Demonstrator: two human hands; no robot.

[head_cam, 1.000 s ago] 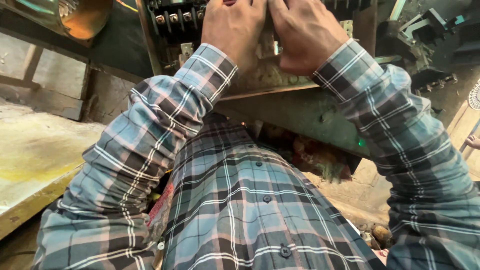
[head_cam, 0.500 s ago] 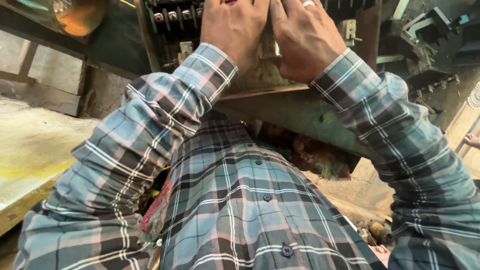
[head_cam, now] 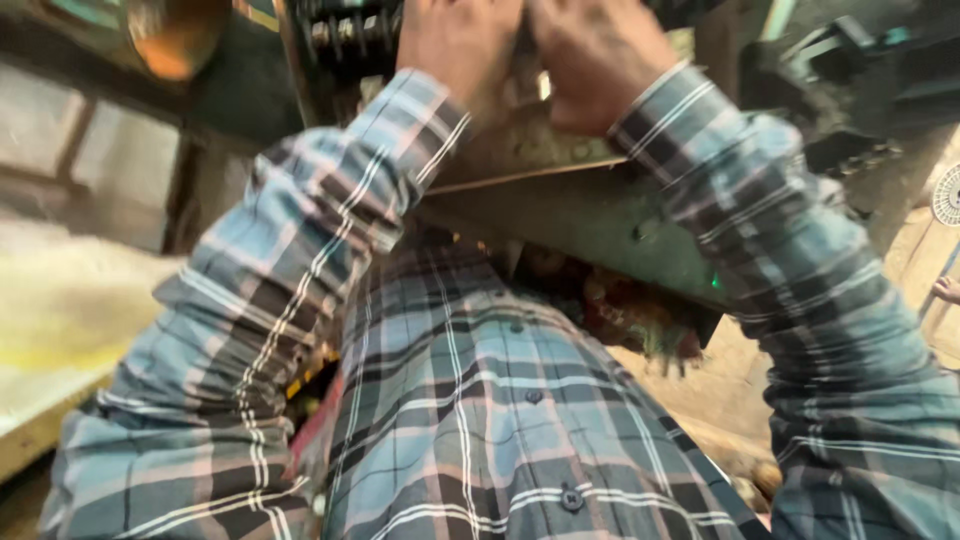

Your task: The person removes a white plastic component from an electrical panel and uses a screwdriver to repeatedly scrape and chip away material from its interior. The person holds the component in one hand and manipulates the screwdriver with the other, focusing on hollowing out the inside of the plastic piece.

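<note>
Both my arms, in blue-grey plaid sleeves, reach up to a green metal machine (head_cam: 590,215) at the top of the view. My left hand (head_cam: 462,45) and my right hand (head_cam: 600,60) rest side by side on the machine's upper part, above a dirty flat plate (head_cam: 520,150). Their fingers run off the top edge, so what they grip is hidden. A row of dark metal rollers or bolts (head_cam: 345,30) sits just left of my left hand. The picture is blurred by motion.
A pale sandy slab (head_cam: 60,320) lies at the left, with a wooden edge below it. A shiny orange-tinted round vessel (head_cam: 170,35) hangs at the top left. Dark machine parts (head_cam: 860,90) stand at the right. Brownish debris (head_cam: 650,325) lies under the machine.
The view has shifted and blurred. My hands have slid slightly higher, so more of the fingers is cut off at the top edge. Both hands stay on the machine.
</note>
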